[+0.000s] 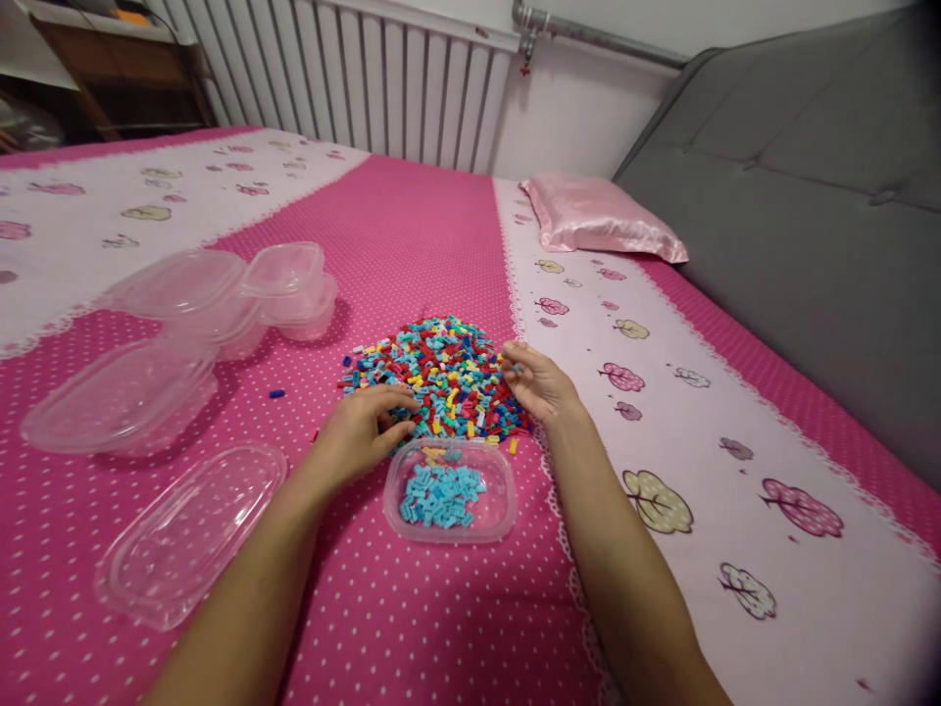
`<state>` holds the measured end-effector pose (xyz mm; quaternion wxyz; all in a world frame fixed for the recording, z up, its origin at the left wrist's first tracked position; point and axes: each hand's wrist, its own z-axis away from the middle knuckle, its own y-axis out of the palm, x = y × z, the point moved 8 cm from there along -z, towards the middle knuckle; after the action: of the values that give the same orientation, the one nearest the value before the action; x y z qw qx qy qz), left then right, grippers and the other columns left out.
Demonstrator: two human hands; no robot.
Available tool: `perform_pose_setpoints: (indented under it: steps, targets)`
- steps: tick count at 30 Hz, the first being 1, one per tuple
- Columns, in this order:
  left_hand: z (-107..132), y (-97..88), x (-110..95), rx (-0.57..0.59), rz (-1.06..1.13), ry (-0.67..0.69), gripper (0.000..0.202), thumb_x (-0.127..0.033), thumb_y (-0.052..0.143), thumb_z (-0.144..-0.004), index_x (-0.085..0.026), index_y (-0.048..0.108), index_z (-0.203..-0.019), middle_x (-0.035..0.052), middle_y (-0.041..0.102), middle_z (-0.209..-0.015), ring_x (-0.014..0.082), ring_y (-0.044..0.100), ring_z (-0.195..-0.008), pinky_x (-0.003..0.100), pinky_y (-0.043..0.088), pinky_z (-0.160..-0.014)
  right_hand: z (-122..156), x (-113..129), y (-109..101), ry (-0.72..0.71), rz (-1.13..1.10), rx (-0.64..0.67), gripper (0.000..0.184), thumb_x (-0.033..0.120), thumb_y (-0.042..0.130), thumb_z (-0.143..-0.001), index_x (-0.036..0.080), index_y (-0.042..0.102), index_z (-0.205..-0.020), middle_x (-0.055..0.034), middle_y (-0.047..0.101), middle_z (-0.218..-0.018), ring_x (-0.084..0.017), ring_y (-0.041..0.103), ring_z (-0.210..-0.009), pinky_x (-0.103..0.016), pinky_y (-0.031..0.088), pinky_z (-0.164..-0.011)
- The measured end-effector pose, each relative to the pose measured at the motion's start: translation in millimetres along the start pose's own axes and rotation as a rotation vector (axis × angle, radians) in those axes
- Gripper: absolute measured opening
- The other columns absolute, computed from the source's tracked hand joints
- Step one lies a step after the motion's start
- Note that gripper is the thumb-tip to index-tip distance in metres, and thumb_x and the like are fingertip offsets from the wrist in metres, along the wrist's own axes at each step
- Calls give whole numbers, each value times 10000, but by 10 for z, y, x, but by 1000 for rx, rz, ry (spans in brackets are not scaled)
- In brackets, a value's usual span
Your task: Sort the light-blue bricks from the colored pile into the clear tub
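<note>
A heap of small coloured toy bricks (pixel 441 378), in red, blue, yellow, teal and other colours, lies on the bed. My left hand (pixel 360 427) reaches over the heap's near left edge, thumb and fingers apart, with no brick visible in its grasp. At the heap's right side, my right hand (pixel 540 380) is turned partly palm up, its fingers curled around a small light blue brick (pixel 517 369). Between my forearms stands a clear plastic container (pixel 500 500) holding light blue bricks (pixel 441 495) and, along its far wall, a few beige and teal ones.
A clear lid (pixel 191 534) lies left of my left forearm. Several lidded clear containers (pixel 124 392) stand farther left. A single dark blue brick (pixel 276 393) lies apart from the heap. Beyond are a pink pillow (pixel 595 216), a grey headboard (pixel 794 176) and a radiator (pixel 353 78).
</note>
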<state>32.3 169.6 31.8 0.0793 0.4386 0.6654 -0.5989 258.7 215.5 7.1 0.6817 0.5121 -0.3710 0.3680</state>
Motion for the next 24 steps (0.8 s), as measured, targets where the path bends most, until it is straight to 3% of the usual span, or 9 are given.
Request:
perform_pose_setpoints:
  steps: [3, 6, 10, 12, 16, 19, 24]
  targets:
    - [0, -2, 0, -2, 2, 4, 242, -313, 578, -784, -175, 705, -935, 110, 716, -1045, 274, 652, -1006, 395, 516, -828, 4, -9, 9, 79, -212, -27, 175, 46, 652, -606, 173, 546, -664, 2, 608, -719, -84, 596, -715, -156, 500, -615]
    - [0, -3, -6, 0, 6, 7, 252, -315, 577, -782, -167, 707, -938, 116, 715, -1044, 282, 649, -1014, 408, 513, -847, 11, -9, 27, 69, -211, -11, 173, 23, 606, -600, 172, 537, -655, 15, 587, -692, -76, 587, -689, -161, 512, -643]
    - [-1, -2, -10, 8, 2, -6, 259, -320, 572, -780, -168, 707, -940, 119, 712, -1052, 285, 649, -1014, 407, 519, -825, 24, -14, 66, -52, 228, 66, 145, 195, 665, -642, 169, 635, -781, 80, 462, -540, -50, 374, -457, -184, 341, -440]
    - [-3, -4, -14, 5, -1, -5, 255, -322, 577, -778, -170, 707, -937, 118, 714, -1044, 283, 647, -1018, 410, 513, -840, 39, -10, 147, -168, 578, 152, 212, 254, 651, -669, 169, 687, -860, 95, 392, -481, -62, 319, -441, -210, 281, -453]
    - [-5, -4, -9, -2, 1, -7, 240, -321, 586, -775, -186, 707, -932, 107, 718, -1038, 280, 648, -1014, 416, 508, -850, 65, -31, 265, -343, 1109, 230, 290, 227, 570, -721, 196, 737, -956, 83, 374, -449, -94, 357, -466, -244, 291, -533]
    - [-7, -4, -15, -3, 4, -1, 235, -316, 589, -774, -187, 709, -930, 107, 717, -1039, 282, 645, -1022, 416, 508, -857, 60, 2, 257, -384, 1238, 167, 295, 233, 574, -734, 200, 736, -978, 62, 446, -501, -107, 414, -505, -248, 315, -560]
    - [-12, -10, -32, 3, -1, -7, 221, -308, 594, -769, -190, 710, -917, 96, 722, -1023, 271, 650, -1006, 408, 503, -868, 66, 39, 244, -392, 1265, 105, 186, 275, 603, -739, 184, 729, -841, 46, 491, -527, -110, 447, -519, -241, 322, -555]
